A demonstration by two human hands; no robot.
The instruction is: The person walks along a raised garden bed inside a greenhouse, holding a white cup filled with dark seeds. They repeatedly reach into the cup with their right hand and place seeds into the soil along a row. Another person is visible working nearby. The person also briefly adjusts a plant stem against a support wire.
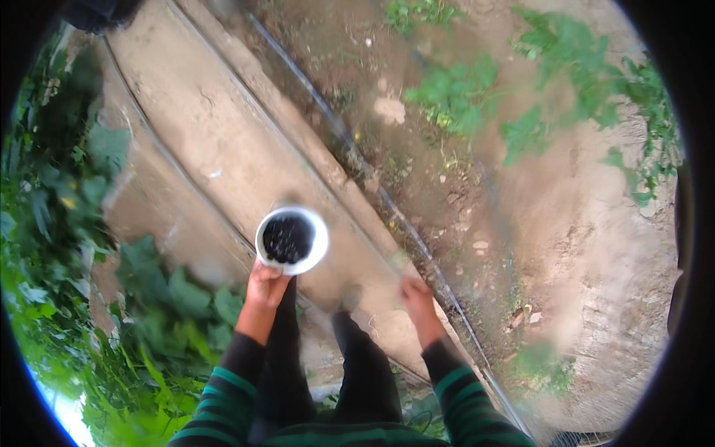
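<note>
Clearly, the left hand (268,285) holds the white bowl (320,240) forward-left of the right hand (418,296), whose grip I can't tell.

I am wearing this camera on my head, the left of a side-by-side pair, and it is facing steeply down over my left hand (269,281) and right hand (418,298). My striped sleeves (223,402) are showing nearer, along the lower edge; the earth path (201,104) is lying farther below. The wide fisheye is bending straight edges toward its dark round rim.
</note>
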